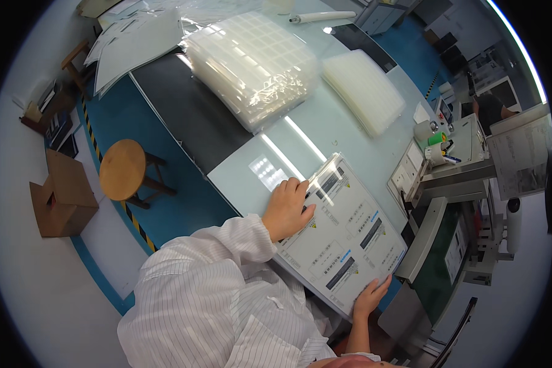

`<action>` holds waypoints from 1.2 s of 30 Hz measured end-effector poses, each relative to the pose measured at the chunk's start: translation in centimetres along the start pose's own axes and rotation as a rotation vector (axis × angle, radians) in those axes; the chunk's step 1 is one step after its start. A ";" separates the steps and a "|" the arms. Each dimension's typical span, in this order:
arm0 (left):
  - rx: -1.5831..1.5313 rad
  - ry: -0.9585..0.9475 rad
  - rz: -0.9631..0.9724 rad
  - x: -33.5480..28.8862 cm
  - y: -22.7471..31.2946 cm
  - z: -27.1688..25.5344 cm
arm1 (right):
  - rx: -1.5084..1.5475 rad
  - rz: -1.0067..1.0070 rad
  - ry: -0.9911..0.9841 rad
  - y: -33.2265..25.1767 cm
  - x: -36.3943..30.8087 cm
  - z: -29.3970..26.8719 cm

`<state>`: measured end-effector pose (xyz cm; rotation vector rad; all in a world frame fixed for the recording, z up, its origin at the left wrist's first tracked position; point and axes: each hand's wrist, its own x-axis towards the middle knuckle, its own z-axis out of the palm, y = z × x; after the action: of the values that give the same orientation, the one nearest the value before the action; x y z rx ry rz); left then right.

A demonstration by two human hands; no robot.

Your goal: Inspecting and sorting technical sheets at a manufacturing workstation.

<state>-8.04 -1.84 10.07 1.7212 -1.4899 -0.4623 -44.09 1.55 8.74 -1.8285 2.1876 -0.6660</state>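
Observation:
A thick stack of printed plastic sheets [345, 236] lies tilted on the near part of the table, overhanging its front edge. The top sheet carries repeated dark label panels with small blue and yellow marks, and it looks glossy. My left hand [286, 210] grips the stack's left edge, fingers bent over the top near its far corner. At the near right corner, my right hand [369, 297] holds the stack's short edge, thumb and fingers along the side. Parts of the right fingers are hidden beneath it. Both forearms wear white striped sleeves.
On the table [239, 178] beyond stand a large clear-wrapped stack of film sheets [251, 67] and a smaller translucent sheet stack [363, 89]. Loose white sheets [138, 49] overhang the far left. A machine with a green bed [438, 270] borders the right; a wooden stool [122, 170] stands left.

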 end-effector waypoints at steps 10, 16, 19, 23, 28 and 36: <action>0.039 0.034 0.002 -0.2 0.0 0.4 | 0.043 -0.106 0.076 0.4 0.0 0.3; 0.068 0.025 -0.011 0.0 0.4 0.4 | 0.094 -0.004 0.035 0.1 0.2 0.0; 0.069 0.033 0.008 0.0 0.2 0.7 | 0.080 0.042 0.014 -0.3 0.2 -0.2; 0.049 0.048 0.012 -0.1 0.0 0.7 | 0.136 0.040 0.017 -0.6 -0.1 -0.4; 0.030 0.017 0.020 -0.1 0.2 0.6 | 0.171 0.060 0.009 -0.8 -0.5 -0.6; 0.073 0.038 0.057 0.0 -0.1 1.0 | 0.229 0.085 0.002 -1.2 -0.2 -1.2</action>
<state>-8.66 -2.17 9.37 1.7291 -1.5411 -0.3468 -43.54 1.81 10.29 -1.6127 2.0792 -0.8605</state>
